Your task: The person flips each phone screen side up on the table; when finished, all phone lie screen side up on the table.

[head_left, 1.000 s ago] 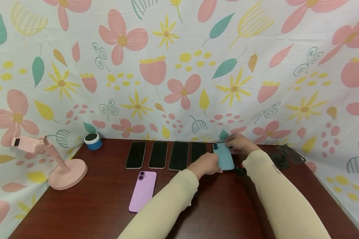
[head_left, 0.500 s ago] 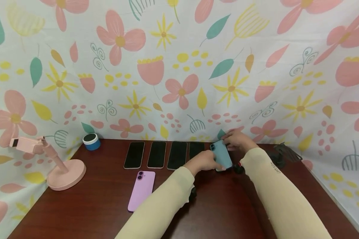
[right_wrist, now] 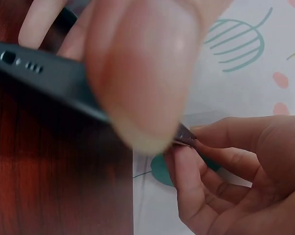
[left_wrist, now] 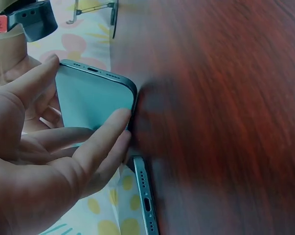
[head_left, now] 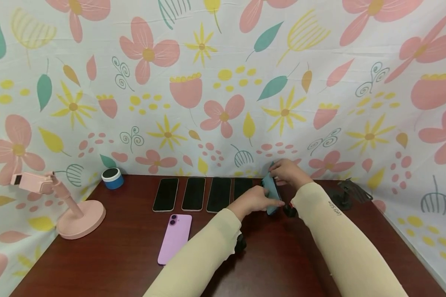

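Note:
In the head view a light blue phone (head_left: 269, 187) stands tilted up on its long side at the right end of a row of phones. My left hand (head_left: 255, 202) holds its near end between thumb and fingers; my right hand (head_left: 290, 173) pinches the far end. The left wrist view shows the phone's blue face (left_wrist: 91, 93) and charging-port end, with the left fingers spread along its edges. Seen edge-on in the right wrist view, the phone (right_wrist: 49, 76) is partly hidden by a large blurred thumb (right_wrist: 142, 73), while the right hand (right_wrist: 240, 171) pinches its far corner.
Several phones (head_left: 166, 194) lie screen up in a row along the fabric backdrop. A purple phone (head_left: 175, 239) lies back up before them. A pink stand (head_left: 81, 219) and blue jar (head_left: 112, 178) are left; a dark stand (head_left: 343, 197) is right.
The blue phone, flat on the table a second ago, has been lifted on its right side and turned up on edge by both hands. The other phones stay put.

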A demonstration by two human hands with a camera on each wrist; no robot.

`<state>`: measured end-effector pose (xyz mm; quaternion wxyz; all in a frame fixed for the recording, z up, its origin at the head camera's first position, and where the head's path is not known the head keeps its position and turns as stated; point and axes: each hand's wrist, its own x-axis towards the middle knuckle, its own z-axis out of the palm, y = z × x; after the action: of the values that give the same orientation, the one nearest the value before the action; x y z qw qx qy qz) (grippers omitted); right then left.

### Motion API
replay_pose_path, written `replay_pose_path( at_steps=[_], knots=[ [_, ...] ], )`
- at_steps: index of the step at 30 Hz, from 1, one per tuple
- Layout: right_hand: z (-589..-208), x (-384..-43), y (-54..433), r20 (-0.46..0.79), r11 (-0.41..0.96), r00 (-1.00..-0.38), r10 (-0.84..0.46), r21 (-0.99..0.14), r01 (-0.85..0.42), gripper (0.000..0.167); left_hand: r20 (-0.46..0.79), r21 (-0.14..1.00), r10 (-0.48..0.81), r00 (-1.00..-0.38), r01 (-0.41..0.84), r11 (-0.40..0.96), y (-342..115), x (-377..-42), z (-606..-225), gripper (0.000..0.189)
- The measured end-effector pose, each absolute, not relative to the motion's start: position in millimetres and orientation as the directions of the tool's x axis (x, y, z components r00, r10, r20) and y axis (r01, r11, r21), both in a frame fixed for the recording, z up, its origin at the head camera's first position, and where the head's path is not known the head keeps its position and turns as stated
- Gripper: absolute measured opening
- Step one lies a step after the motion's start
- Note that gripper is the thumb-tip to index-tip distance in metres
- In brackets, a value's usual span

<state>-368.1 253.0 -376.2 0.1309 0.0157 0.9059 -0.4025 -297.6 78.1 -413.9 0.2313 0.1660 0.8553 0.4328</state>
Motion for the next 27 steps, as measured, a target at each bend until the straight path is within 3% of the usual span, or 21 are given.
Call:
replay_pose_path(
  at_steps=[2,4,19,27],
  knots=[
    [-375,-368,252,-0.247,0.678,-0.966,-0.076,-0.723,0.132,0.041,-0.266,0.843,0.487,-0.832,0.045,0.536,77,-297,-412,0.083],
    [-373,-367,251,-0.249,0.677,-0.965,-0.08,-0.724,0.131,0.04,-0.28,0.869,0.499,-0.82,0.005,0.495,77,-298,-410,0.085],
    [-372,-367,252,-0.289,0.626,-0.947,-0.137,-0.766,0.143,0.045,-0.31,0.942,0.532,-0.788,-0.179,0.284,72,-299,-410,0.081],
    [-381,-370,259,-0.335,0.509,-0.925,-0.178,-0.836,0.205,0.049,-0.296,0.953,0.535,-0.791,-0.208,0.22,71,-299,-414,0.08]
  ],
)
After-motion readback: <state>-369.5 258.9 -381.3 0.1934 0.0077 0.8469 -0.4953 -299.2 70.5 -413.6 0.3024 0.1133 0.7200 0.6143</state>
